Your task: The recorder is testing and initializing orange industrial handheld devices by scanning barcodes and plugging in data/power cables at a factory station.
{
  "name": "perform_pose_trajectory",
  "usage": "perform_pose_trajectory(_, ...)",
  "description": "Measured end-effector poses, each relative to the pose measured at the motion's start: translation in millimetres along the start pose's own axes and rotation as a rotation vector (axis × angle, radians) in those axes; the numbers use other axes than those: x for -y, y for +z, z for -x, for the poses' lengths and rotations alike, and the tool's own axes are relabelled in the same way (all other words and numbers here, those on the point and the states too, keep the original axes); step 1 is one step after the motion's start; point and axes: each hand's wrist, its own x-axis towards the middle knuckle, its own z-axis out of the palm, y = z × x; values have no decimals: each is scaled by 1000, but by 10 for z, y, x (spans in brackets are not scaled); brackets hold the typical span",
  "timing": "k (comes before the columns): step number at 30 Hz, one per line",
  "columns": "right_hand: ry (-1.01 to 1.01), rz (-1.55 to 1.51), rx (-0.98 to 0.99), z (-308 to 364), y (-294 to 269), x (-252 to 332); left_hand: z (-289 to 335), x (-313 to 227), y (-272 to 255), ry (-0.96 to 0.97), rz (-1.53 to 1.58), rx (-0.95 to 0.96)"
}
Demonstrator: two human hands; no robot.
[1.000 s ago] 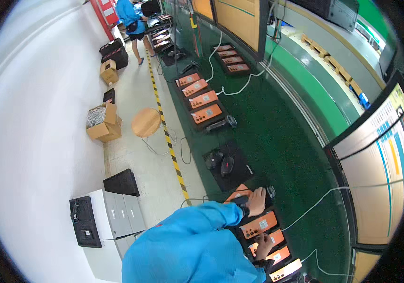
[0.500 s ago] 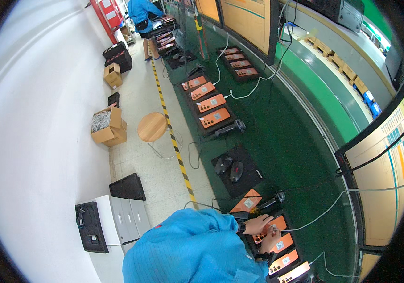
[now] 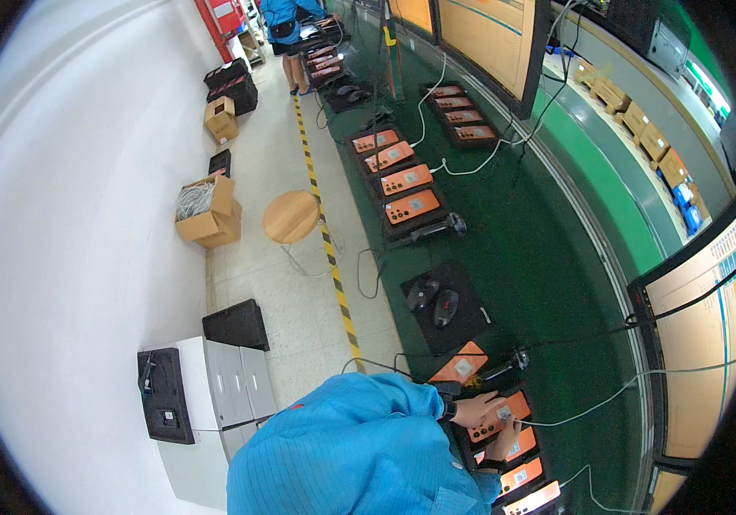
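Note:
An orange phone (image 3: pixel 490 422) lies back up at the head of a dark tray, its camera lenses toward me. My left hand (image 3: pixel 474 410) grips its far-left edge, fingers stretched along it. My right hand (image 3: pixel 502 441) reaches in from the near side, fingers pinched at the phone's right end, where the white cable (image 3: pixel 557 421) meets it. The plug itself is mostly hidden by the fingers. Nearer me, other orange phones (image 3: pixel 520 475) lie in the same tray, one partly covered by my right hand. A loose orange phone (image 3: pixel 461 364) rests just beyond my left wrist.
A handheld scanner (image 3: pixel 505 367) lies beyond my hands, then two black mice (image 3: pixel 445 307) on a dark mat. More phone trays (image 3: pixel 411 206) line the green bench. Monitors (image 3: pixel 686 335) stand at right; a wooden stool (image 3: pixel 291 216) is left. Another person in blue (image 3: pixel 284 26) works far off.
The view has shifted slightly, so the scene sits further right. My right hand has drawn back from over the phone's back to its right end; my left hand stays on the phone.

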Motion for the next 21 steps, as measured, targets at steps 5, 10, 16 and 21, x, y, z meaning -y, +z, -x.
perform_pose_trajectory(5, -131, 137, 75, 137, 160, 199, -225, -6, 206, 166, -263, -335)
perform_pose_trajectory(10, -100, 154, 195, 266, -234, 233, -598, -426, 116, 303, -65, -406)
perform_pose_trajectory(16, -402, 283, 87, 449, -510, 671, -393, -650, -24, 301, 247, -137)
perform_pose_trajectory(21, -485, 389, 128, 413, -334, 858, -3, -893, -77, 239, 215, -184)
